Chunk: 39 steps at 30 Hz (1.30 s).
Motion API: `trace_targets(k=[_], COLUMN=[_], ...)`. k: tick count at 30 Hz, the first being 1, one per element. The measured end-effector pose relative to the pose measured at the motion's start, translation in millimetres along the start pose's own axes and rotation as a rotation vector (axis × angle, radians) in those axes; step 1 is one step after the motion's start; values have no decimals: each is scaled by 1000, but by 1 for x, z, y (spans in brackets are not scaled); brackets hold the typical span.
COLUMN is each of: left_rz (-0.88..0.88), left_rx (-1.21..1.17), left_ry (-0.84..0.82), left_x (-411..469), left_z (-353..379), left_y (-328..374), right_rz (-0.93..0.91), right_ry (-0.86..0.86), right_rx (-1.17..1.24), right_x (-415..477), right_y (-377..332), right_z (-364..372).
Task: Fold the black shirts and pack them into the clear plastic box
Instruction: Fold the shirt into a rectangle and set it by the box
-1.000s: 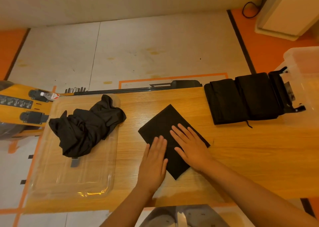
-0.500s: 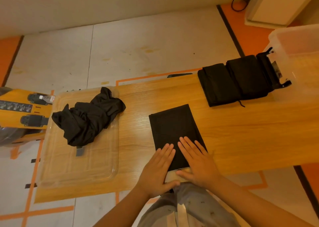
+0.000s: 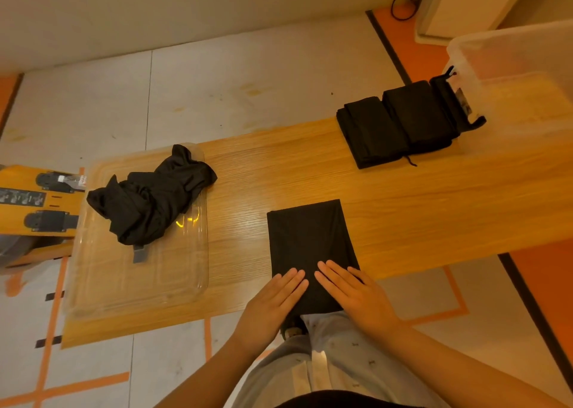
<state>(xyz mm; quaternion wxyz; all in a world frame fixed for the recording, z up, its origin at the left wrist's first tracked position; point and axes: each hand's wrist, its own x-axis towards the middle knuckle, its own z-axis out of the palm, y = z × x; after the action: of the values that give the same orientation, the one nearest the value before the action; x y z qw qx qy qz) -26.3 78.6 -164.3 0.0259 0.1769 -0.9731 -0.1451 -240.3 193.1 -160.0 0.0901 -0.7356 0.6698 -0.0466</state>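
Observation:
A folded black shirt (image 3: 308,240) lies as a flat rectangle on the wooden table (image 3: 403,209), its near end at the table's front edge. My left hand (image 3: 273,302) and my right hand (image 3: 353,293) rest flat on that near end, fingers together and pointing away from me. A heap of unfolded black shirts (image 3: 148,196) sits on a clear plastic lid (image 3: 173,283) at the left. Folded black shirts (image 3: 397,122) lie stacked at the far right, next to the clear plastic box (image 3: 524,66).
A black latch (image 3: 459,100) of the box shows between the folded stack and the box wall. A yellow device (image 3: 34,203) stands left of the lid. The floor carries orange tape lines, and a black cable (image 3: 403,6) lies at the back right.
The folded shirt has been turned from a diagonal to square with the table and pulled towards the front edge. Both hands slid back to its near end.

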Motion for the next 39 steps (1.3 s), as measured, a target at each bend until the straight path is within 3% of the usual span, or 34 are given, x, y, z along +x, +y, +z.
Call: trace_targets(k=[5, 8, 10, 13, 17, 22, 27, 34, 39], left_rz=[-29, -261, -351, -474, -621, -753, -773, -847, -774], left_rx=[-173, -426, -539, -686, -902, -786, -562, -582, -534], left_ry=[-46, -81, -15, 96, 121, 110, 109, 148, 80], left_x=[-1, 12, 28, 54, 80, 98, 100, 104, 102], left_z=[-21, -50, -63, -75, -81, -73, -65, -63, -69], left_y=[-2, 0, -4, -16, -35, -56, -51, -51, -54], right_rz=[-18, 181, 309, 374, 400, 447, 522, 609, 641], right_ry=[73, 19, -70, -68, -98, -129, -183, -59, -66], right_rx=[34, 314, 481, 621, 708, 635, 567, 652, 698], right_x=[0, 7, 19, 47, 87, 130, 144, 128, 120], right_y=[7, 13, 19, 31, 49, 65, 72, 69, 72], right_z=[-22, -47, -64, -86, -97, -95, -88, -78, -73])
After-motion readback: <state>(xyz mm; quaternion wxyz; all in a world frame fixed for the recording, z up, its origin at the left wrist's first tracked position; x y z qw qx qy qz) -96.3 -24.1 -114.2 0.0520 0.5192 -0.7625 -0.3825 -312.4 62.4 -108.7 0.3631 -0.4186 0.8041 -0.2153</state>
